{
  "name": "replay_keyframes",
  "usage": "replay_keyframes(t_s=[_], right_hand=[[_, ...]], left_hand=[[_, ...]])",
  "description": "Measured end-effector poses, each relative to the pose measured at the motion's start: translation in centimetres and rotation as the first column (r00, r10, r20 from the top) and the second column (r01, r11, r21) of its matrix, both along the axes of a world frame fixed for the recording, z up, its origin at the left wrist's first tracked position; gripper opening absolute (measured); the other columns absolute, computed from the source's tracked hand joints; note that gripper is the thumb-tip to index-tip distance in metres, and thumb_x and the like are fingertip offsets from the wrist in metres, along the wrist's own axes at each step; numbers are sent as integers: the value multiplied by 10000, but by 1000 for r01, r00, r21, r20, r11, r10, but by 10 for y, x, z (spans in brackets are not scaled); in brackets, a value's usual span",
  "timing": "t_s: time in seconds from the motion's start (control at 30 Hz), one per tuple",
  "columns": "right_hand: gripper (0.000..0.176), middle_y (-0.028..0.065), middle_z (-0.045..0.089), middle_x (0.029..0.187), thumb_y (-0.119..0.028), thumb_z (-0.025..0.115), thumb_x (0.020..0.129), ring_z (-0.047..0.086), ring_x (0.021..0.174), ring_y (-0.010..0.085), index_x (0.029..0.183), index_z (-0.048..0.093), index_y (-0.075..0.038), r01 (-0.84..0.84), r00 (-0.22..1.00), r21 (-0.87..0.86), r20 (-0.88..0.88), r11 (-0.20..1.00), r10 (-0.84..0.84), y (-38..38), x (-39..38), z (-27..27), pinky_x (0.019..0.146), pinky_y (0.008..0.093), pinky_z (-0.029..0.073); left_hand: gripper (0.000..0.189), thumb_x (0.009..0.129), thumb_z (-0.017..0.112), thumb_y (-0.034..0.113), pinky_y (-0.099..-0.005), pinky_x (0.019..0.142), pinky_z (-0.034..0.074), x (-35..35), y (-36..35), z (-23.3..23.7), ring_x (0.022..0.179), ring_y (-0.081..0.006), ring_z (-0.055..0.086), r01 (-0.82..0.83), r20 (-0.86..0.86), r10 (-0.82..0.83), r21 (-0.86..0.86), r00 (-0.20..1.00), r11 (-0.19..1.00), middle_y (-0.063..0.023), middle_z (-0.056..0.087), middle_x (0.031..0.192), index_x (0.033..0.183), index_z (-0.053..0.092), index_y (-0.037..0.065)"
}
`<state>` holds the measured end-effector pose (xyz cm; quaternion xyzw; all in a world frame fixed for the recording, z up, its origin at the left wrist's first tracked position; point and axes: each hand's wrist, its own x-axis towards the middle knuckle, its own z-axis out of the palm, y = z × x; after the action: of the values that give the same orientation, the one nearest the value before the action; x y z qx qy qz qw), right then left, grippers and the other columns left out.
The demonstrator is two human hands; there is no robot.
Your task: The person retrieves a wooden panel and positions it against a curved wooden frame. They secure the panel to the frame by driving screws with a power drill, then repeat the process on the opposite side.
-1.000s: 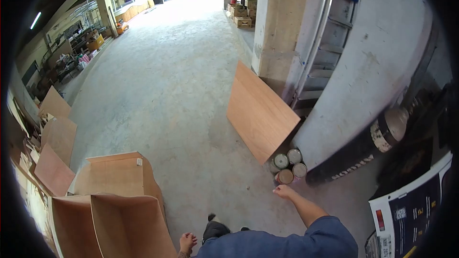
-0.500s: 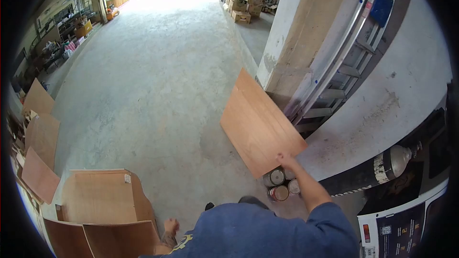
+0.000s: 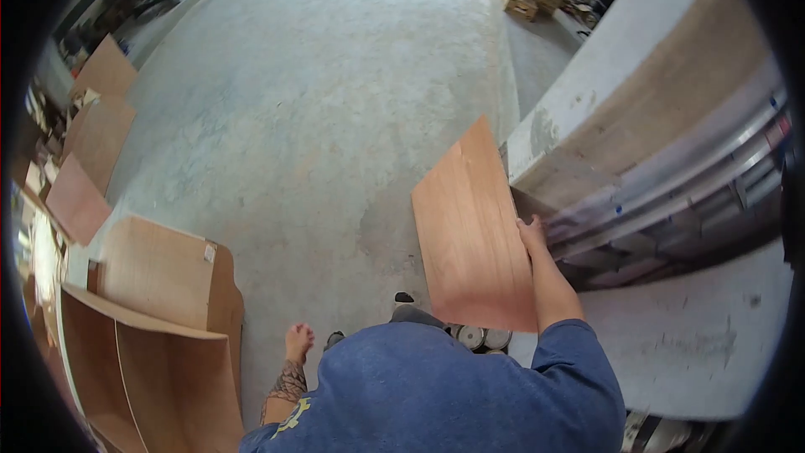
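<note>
A flat plywood sheet (image 3: 474,235) stands tilted in front of me, to the right of centre. My right hand (image 3: 532,233) is closed on its right-hand edge, with part of the fingers hidden behind the board. My left hand (image 3: 299,341) hangs low by my body, its fingers loosely curled and nothing visible in them. To the left of that hand is an open wooden cabinet (image 3: 172,377) with a divider inside. Behind it stands another wooden piece (image 3: 159,273) bearing a small white label.
Paint cans (image 3: 470,335) sit partly under the sheet's lower edge. A concrete pillar (image 3: 579,130) and an aluminium ladder (image 3: 696,193) flank the right side. More plywood panels (image 3: 99,143) lean along the left. Cardboard boxes (image 3: 521,2) lie farther back beside the concrete floor (image 3: 293,134).
My right hand has shifted from the sheet's lower edge to its right-hand edge. The sheet has turned more upright, and now covers more of the cans. My view has tipped down.
</note>
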<state>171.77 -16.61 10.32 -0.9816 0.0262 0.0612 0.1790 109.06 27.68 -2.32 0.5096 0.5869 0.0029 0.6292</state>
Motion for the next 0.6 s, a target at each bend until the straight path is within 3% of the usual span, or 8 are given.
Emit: replay_keyframes(t_s=[0.07,0.13,0.27,0.33,0.43,0.47,0.5,0.6], right_hand=[[834,310,607,1538,-496,811,907,543,1478,447,1505,594,44,-13,999,18,-46,1000,14,6,22,-15,1223,497,448],[799,313,662,1465,-487,818,898,622,1401,444,1465,627,43,-34,976,71,-213,997,48,11,38,-26,1172,491,497],[714,316,700,1392,-454,805,916,685,1302,458,1400,658,49,-174,924,4,-346,985,164,6,53,-67,1102,500,543],[591,296,739,1313,-393,791,944,712,1241,460,1341,686,33,-169,973,16,-157,985,170,17,35,-73,1059,512,557],[430,253,763,1266,-306,763,985,719,1214,453,1296,713,-14,-183,973,126,-119,975,198,36,10,-59,1033,533,559],[392,243,765,1262,-290,758,993,719,1210,453,1285,719,-31,-172,966,225,-151,959,208,43,0,-52,1032,537,558],[352,244,738,1286,-261,722,1005,711,1192,468,1288,710,-52,-230,956,150,-153,962,252,57,-10,-43,1021,553,563],[304,227,739,1252,-259,715,1016,719,1171,446,1236,729,-48,-262,958,111,-94,959,272,101,-50,-30,1001,554,567]], left_hand=[[370,1052,681,316,-394,701,608,-31,-51,5,808,-260,764,292,-193,-280,39,941,956,-130,782,929,1248,707,3],[484,1022,665,432,-483,820,619,-73,-95,-4,946,-389,800,631,-389,-543,145,744,762,-236,815,998,1194,774,-7],[546,1007,635,490,-514,929,600,-93,-166,29,1075,-441,781,474,-514,-385,48,766,879,-285,797,1092,1185,801,2],[527,1005,644,478,-508,932,602,-98,-169,34,1076,-435,783,478,-512,-385,58,768,876,-277,801,1087,1177,806,7],[465,1031,663,395,-474,855,623,-102,-167,43,974,-385,801,383,-538,-265,119,800,916,-235,818,1071,1244,764,-6],[437,1044,669,347,-431,808,623,-99,-162,43,921,-325,790,203,-446,-159,52,881,978,-192,806,1066,1295,720,-8],[423,1058,675,299,-388,762,623,-68,-153,54,869,-265,778,22,-361,-33,-34,932,999,-149,794,1060,1346,677,-10],[429,1077,668,247,-313,726,605,-31,-120,58,843,-170,735,-157,-219,131,-109,967,981,-86,745,1063,1417,597,-5]])
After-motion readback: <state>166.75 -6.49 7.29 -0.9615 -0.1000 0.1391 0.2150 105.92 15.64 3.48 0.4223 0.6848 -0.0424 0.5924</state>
